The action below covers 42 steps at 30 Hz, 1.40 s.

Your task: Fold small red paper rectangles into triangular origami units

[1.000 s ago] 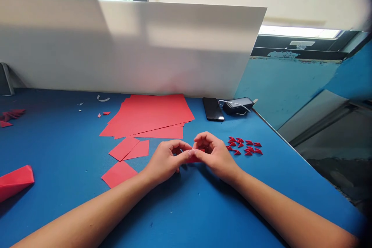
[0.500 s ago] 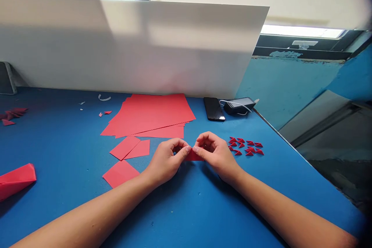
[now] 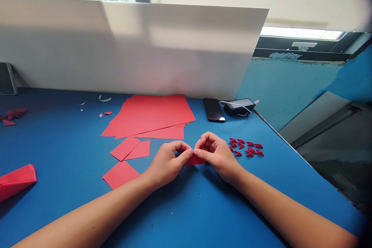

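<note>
Between my two hands is a small piece of red paper (image 3: 195, 160), partly hidden behind the thumbs. My left hand (image 3: 172, 161) pinches its top edge between thumb and fingers. From the other side my right hand (image 3: 215, 154) pinches the same edge, the two thumb tips almost meeting. To the right of my right hand lie several small folded red paper triangles (image 3: 250, 150) in loose rows. Left of my left hand are red paper squares (image 3: 124, 149), two overlapping, and another red square (image 3: 120, 173) partly covered by my left forearm.
A stack of red sheets (image 3: 157, 114) lies at the back, with a black phone (image 3: 214, 110) and a dark device with a white cable (image 3: 240, 106) to its right. Leftward are a larger folded red paper piece (image 3: 17, 180) and dark red pieces (image 3: 16, 114). A white board (image 3: 174, 54) stands behind.
The red paper between my hands has tilted and dropped slightly. My left hand has shifted a little to the right and down; my right hand stays almost where it was.
</note>
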Available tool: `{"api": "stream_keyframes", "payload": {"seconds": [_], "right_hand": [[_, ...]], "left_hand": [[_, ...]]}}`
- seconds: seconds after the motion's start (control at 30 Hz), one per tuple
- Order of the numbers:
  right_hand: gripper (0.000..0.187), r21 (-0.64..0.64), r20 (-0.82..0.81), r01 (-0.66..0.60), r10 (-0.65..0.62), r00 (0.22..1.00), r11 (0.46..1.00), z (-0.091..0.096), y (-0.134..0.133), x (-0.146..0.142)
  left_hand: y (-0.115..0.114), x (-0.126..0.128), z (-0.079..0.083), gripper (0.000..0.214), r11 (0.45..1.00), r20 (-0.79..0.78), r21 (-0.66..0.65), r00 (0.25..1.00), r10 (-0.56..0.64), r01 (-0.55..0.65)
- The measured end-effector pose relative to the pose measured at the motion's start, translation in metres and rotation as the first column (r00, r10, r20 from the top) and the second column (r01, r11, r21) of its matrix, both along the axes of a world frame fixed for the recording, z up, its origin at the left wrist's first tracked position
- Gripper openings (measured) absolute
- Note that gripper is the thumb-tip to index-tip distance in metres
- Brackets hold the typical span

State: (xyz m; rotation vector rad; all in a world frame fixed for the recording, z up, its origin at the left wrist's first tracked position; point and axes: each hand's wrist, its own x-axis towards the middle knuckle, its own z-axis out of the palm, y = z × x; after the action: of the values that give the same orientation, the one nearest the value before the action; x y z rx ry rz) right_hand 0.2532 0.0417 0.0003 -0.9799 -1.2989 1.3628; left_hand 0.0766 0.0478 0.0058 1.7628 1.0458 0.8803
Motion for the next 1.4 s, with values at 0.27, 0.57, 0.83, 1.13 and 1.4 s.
{"api": "stream_keyframes", "payload": {"seconds": [0.27,0.57,0.83,1.13,1.4], "right_hand": [[0.03,-0.03,-0.143,0.051,-0.055,0.988,0.998,-0.008,0.005,0.005],[0.025,0.021,-0.009,0.061,-0.061,0.998,0.998,-0.006,0.003,0.003],[0.022,0.105,0.142,-0.002,-0.013,0.99,0.994,-0.006,-0.002,0.001],[0.039,0.04,0.042,-0.015,0.014,0.999,0.999,-0.003,0.002,-0.001],[0.046,-0.047,-0.07,0.021,-0.025,0.997,0.999,0.0,0.003,-0.002]], "left_hand": [[0.004,-0.002,-0.004,0.03,0.985,0.058,-0.154,0.994,0.091,-0.081],[0.001,0.0,-0.002,0.03,0.992,0.094,-0.122,0.994,0.056,-0.045],[0.002,-0.002,-0.004,0.028,1.0,0.027,-0.011,1.0,0.007,-0.007],[0.002,-0.001,-0.004,0.027,0.999,0.018,-0.021,0.999,0.042,-0.042],[0.005,-0.002,-0.006,0.034,0.977,0.11,-0.196,0.988,0.11,-0.087]]}}
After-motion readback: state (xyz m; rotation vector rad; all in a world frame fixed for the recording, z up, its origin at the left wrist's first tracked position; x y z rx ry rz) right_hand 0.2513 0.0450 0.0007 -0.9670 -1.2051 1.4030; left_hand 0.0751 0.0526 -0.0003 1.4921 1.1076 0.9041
